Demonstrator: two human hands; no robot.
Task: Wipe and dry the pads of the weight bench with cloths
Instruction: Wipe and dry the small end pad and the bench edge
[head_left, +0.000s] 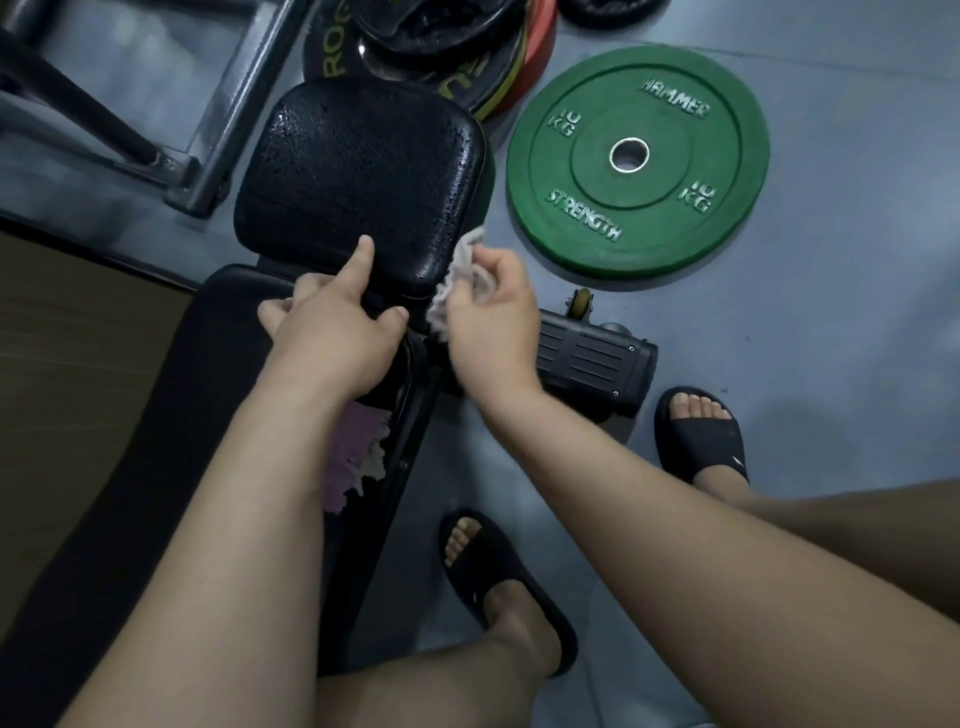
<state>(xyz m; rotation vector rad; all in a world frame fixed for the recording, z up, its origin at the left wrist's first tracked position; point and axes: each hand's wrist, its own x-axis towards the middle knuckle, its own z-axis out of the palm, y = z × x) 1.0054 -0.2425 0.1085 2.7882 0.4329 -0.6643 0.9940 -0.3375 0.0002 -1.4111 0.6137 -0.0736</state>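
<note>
Left hand (332, 322): grip apart, forefinger on seat pad (358, 171); right hand (493, 317): grip clamped on pale cloth (464, 273)

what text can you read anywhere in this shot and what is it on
"HAMMER": top of the green weight plate.
"STRENGTH": bottom of the same plate.
"10 KG": twice, either side of its hub.
"RO...": yellow letters on a black plate, rest hidden.
None on the cloth in the right hand or the seat pad.

A green weight plate (638, 161) lies flat beside stacked plates (441, 47)
</note>
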